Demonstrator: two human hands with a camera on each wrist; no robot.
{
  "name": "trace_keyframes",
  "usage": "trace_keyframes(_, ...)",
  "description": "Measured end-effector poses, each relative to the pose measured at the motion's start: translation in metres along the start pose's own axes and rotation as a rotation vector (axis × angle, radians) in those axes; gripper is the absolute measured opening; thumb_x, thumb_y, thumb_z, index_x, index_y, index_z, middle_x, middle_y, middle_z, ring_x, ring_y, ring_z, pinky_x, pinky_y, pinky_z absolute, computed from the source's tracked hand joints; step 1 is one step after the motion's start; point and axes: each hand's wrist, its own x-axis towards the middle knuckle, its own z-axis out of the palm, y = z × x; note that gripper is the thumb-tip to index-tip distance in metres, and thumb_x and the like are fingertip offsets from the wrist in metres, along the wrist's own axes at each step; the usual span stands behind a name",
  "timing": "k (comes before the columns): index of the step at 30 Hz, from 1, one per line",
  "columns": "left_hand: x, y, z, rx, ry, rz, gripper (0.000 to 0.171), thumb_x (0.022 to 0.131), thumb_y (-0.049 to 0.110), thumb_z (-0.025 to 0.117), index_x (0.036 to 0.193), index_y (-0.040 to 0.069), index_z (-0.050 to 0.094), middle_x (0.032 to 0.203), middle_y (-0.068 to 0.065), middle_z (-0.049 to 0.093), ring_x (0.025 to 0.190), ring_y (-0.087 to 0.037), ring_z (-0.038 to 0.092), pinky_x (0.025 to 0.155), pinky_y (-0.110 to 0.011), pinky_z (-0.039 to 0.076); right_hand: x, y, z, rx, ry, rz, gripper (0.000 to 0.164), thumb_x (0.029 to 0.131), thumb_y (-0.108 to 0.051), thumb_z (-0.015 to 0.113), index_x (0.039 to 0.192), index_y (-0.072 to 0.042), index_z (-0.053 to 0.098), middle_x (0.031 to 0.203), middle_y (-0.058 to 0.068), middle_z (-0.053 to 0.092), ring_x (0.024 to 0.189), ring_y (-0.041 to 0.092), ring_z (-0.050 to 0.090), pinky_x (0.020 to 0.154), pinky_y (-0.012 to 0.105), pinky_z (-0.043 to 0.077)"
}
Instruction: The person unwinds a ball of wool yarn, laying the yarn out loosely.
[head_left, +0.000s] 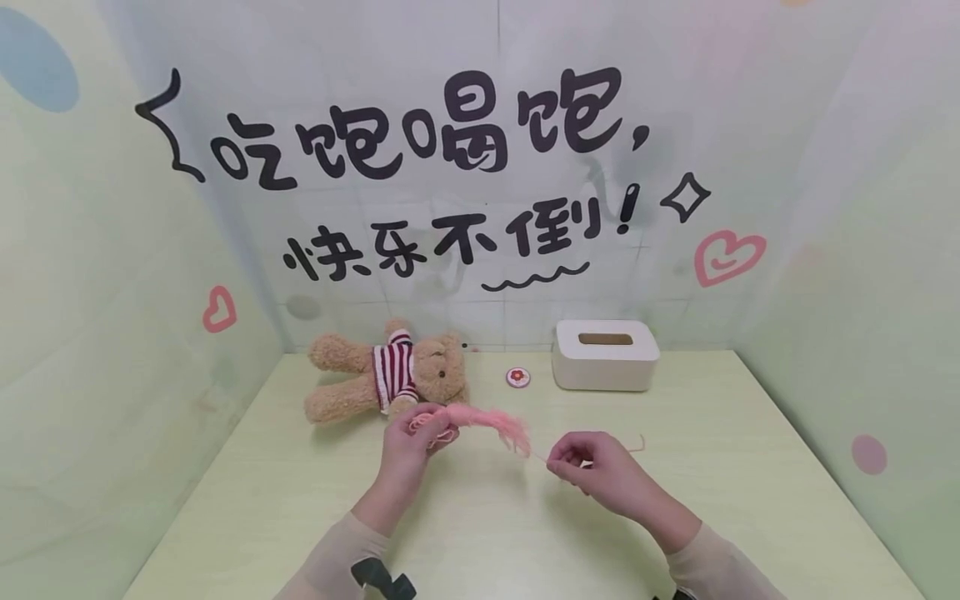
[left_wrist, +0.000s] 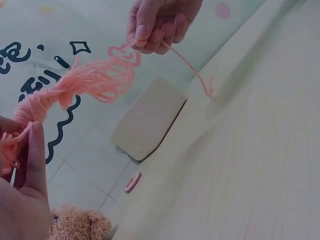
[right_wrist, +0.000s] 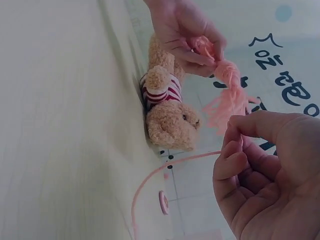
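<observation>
A bundle of pink yarn (head_left: 480, 417), wrapped round its middle with loops at both ends, hangs above the table. My left hand (head_left: 420, 433) grips one looped end of it between thumb and fingers. To the right, my right hand (head_left: 596, 467) pinches a single strand of the same yarn, drawn out straight from the bundle. Past those fingers the strand's loose tail (left_wrist: 195, 72) droops toward the tabletop. In the right wrist view the wrapped part of the bundle (right_wrist: 227, 72) shows close to the left hand's fingertips. Inside the left palm, part of the yarn is hidden.
A teddy bear (head_left: 393, 375) in a striped shirt lies on its side at the back left. Right of it is a small round flower badge (head_left: 517, 377). A white tissue box (head_left: 605, 357) stands at the back right, before the printed wall (head_left: 480, 317).
</observation>
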Motion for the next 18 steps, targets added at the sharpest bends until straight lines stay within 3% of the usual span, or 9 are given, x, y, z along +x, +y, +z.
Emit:
trace_keyframes(6, -0.0006, -0.0018, 0.0018, 0.023, -0.066, 0.026, 0.012, 0.092, 0.003, 0.076, 0.1, 0.003, 0.067, 0.086, -0.002, 0.076, 0.08, -0.016, 0.077, 0.08, -0.031, 0.068, -0.0021, 0.0007, 0.002, 0.013, 0.012, -0.028, 0.013, 0.096, -0.023, 0.075, 0.096, -0.011, 0.074, 0.082, 0.002, 0.067, 0.072, 0.006, 0.058, 0.059, 0.019, 0.051)
trace_keyframes(13, -0.0035, -0.0048, 0.0049, 0.087, -0.169, 0.009, 0.016, 0.087, 0.0, 0.079, 0.094, 0.005, 0.066, 0.107, -0.004, 0.069, 0.092, -0.017, 0.074, 0.08, -0.028, 0.067, -0.0016, -0.0035, 0.0045, 0.026, 0.078, -0.04, 0.013, 0.096, -0.029, 0.075, 0.096, -0.017, 0.077, 0.084, -0.001, 0.07, 0.072, 0.004, 0.057, 0.06, 0.018, 0.051)
trace_keyframes(18, -0.0034, -0.0048, 0.0042, 0.083, -0.122, -0.001, 0.018, 0.087, 0.006, 0.082, 0.094, 0.003, 0.066, 0.1, -0.003, 0.072, 0.089, -0.017, 0.075, 0.081, -0.031, 0.067, -0.0009, -0.0032, 0.0011, 0.034, 0.142, -0.02, 0.017, 0.097, -0.031, 0.073, 0.101, -0.016, 0.079, 0.092, -0.002, 0.074, 0.076, 0.005, 0.06, 0.062, 0.019, 0.053)
